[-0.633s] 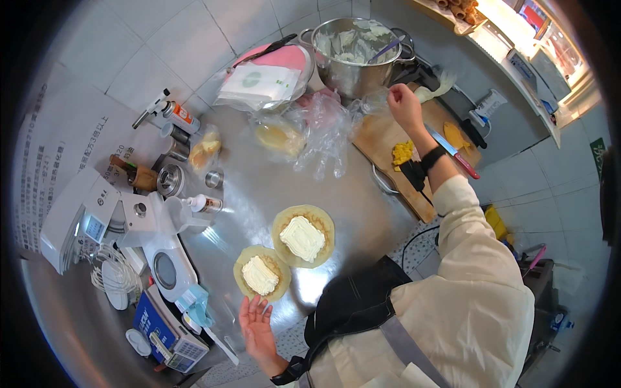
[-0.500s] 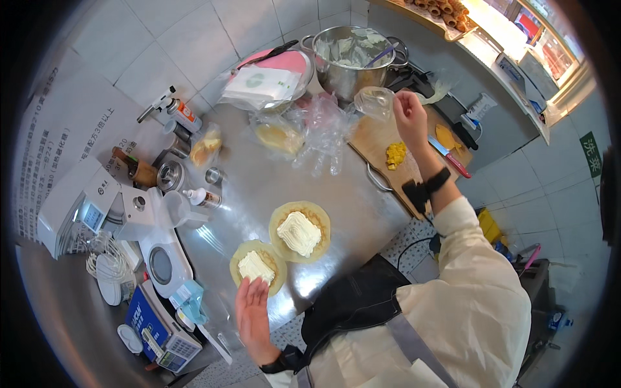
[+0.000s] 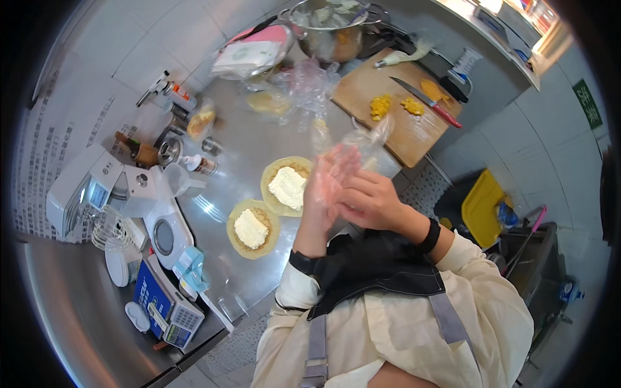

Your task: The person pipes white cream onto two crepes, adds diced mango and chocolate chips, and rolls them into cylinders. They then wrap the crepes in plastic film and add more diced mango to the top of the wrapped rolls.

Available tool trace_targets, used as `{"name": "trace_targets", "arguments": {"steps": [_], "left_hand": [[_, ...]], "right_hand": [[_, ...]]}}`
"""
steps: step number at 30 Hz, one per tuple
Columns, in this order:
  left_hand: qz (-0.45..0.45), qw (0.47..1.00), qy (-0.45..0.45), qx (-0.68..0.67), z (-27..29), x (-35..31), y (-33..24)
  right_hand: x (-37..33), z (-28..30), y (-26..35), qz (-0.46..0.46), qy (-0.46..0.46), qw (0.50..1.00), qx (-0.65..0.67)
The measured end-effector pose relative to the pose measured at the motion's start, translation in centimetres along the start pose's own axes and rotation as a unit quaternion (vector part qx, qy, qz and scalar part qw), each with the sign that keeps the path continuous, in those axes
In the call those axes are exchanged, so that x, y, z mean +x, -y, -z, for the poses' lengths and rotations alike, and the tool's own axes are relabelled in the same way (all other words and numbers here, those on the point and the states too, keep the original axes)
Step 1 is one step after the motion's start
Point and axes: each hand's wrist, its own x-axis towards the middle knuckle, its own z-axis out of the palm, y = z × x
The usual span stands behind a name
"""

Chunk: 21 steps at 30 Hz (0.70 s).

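My left hand (image 3: pixel 328 182) was spread inside a clear plastic glove (image 3: pixel 374 137); my right hand (image 3: pixel 370 199), with fingers bent, pinched this glove. Two cream-topped pancakes (image 3: pixel 251 229) lay nearby on the metal table (image 3: pixel 244 152).

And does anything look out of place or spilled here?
Nothing looks spilled. The knife lies with its red handle poking past the edge of the cutting board, so it might get knocked. The clear plastic glove on the left hand looks baggy, with loose ends.
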Motion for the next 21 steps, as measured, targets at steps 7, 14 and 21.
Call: {"name": "trace_targets", "arguments": {"steps": [7,14,21], "left_hand": [[-0.013,0.984,0.042,-0.172,-1.1,2.2,3.2],[-0.061,0.993,0.056,-0.087,-2.6,5.7,9.4],[-0.286,0.933,-0.163,0.147,-6.0,14.0,14.6]], "right_hand": [[-3.2,4.1,-1.8,-0.029,0.064,0.994,0.087],[-6.9,10.1,-6.5,-0.116,0.162,0.943,0.265],[-9.6,15.6,-14.0,-0.140,0.238,0.893,0.355]]}}
